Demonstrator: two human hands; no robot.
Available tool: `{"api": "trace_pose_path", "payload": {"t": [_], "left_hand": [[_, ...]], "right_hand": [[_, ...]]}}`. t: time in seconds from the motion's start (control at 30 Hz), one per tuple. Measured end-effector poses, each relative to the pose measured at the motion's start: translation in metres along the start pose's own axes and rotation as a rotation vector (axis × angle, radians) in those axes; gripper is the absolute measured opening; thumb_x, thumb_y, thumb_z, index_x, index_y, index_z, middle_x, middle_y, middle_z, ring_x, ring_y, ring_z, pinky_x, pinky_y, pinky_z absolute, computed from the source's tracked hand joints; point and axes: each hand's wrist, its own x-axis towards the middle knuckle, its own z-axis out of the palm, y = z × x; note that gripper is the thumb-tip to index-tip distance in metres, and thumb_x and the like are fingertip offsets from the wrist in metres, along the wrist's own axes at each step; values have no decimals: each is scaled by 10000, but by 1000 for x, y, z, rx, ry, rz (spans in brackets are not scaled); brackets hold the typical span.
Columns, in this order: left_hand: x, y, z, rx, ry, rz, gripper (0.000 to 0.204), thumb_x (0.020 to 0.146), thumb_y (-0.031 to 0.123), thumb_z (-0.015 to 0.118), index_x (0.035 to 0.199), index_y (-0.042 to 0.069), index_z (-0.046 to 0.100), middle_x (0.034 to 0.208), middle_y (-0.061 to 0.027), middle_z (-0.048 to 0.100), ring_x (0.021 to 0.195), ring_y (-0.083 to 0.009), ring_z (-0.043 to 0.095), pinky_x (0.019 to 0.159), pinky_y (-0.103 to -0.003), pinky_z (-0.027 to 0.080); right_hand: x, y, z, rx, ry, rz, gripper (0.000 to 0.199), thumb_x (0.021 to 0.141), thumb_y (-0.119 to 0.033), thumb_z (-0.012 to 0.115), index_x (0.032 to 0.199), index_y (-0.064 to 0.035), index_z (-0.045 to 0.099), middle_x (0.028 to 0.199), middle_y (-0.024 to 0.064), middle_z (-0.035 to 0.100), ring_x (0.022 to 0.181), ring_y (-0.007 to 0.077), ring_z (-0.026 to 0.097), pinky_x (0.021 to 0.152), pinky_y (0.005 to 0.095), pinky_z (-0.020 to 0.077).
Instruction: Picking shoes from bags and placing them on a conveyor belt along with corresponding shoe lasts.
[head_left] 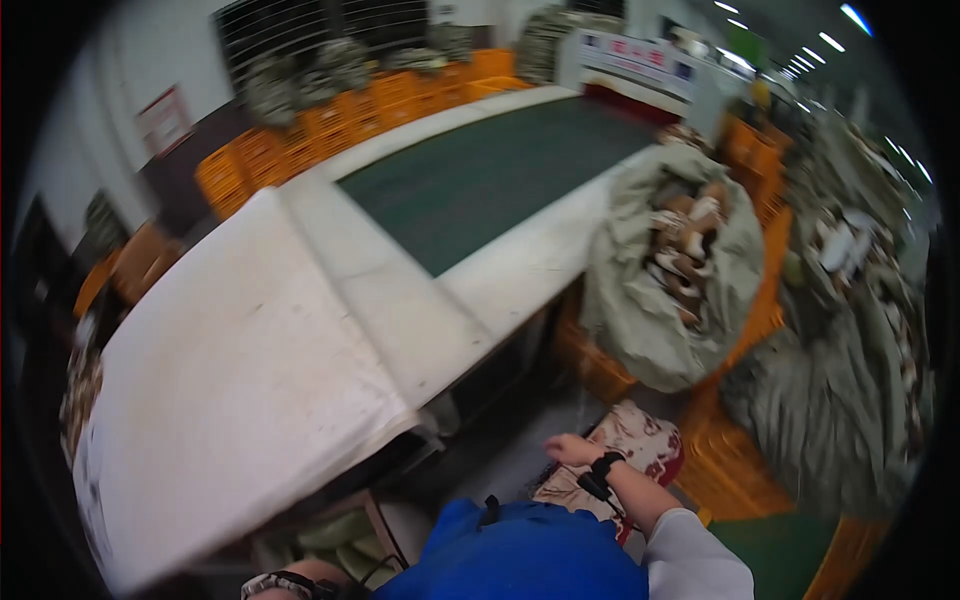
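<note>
My right hand reaches out over a seat covered in red and cream patterned cloth. A black band circles its wrist, with a small dark device hanging beside it. Its fingers are blurred, and no held thing can be made out; whether it touches the seat cannot be told. At the lower edge only my left wrist shows, with a patterned strap on it; the left hand is out of the picture. Close in front of me is the large white-topped table.
A green conveyor belt runs away from the white table. To its right stands a grey-green sack of brown and white pieces. More sacks crowd the right side. Orange crates line the far wall.
</note>
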Motion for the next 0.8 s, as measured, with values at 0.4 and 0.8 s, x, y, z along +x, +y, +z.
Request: {"api": "trace_pose_path", "payload": {"t": [0.4, 0.8], "left_hand": [[-188, -208, -151, 159, -395, -1442, 460, 827, 208, 597, 1232, 43, 453, 1052, -148, 604, 957, -282, 592, 807, -328, 470], [-148, -391, -191, 162, -534, -1057, 385, 807, 166, 602, 1141, 7, 494, 965, -190, 605, 874, -342, 583, 751, -376, 476]], "right_hand": [[-32, 51, -235, -338, 1478, 553, 265, 794, -53, 499, 1042, -66, 591, 1046, 147, 577, 929, 334, 551, 783, 396, 452], [-38, 121, -301, -565, 952, 927, 373, 719, -96, 615, 1088, -118, 565, 1154, 97, 499, 1004, 315, 497, 843, 401, 443]]}}
